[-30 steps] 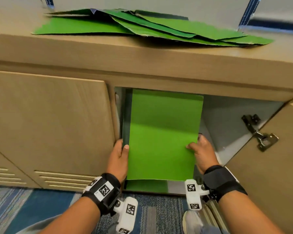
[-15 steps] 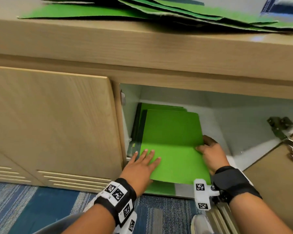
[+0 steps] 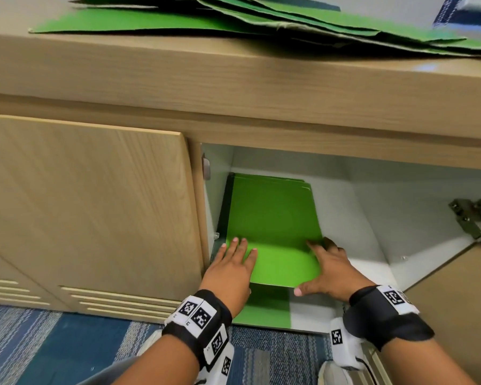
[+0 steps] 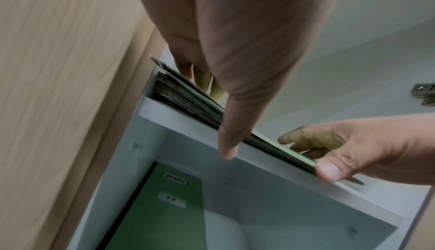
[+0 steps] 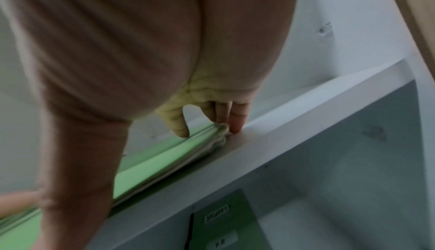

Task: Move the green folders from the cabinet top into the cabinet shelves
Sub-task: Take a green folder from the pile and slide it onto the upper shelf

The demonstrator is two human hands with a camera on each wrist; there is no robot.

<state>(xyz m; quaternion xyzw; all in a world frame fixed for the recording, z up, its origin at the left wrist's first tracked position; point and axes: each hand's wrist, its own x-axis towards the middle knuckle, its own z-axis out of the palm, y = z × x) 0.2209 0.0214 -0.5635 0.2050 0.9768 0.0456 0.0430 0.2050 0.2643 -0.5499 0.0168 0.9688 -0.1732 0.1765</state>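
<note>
Both hands were inside the open cabinet, at 6 o'clock of the head view. My left hand (image 3: 229, 269) lay flat, fingers straight, pressing the top green folder (image 3: 272, 218) down on the stack on the upper shelf (image 4: 266, 163); that grip was released. My right hand (image 3: 326, 270) held the stack's near right corner, thumb under the front edge, fingers at its side. I judged the folders light, thin card, floppy and slick on one another: best taken by an edge, both hands squaring them. More loose folders (image 3: 233, 20) sprawled on the cabinet top (image 3: 233, 76) at 12 o'clock. Labelled folders (image 4: 164, 207) lay on the shelf below.
</note>
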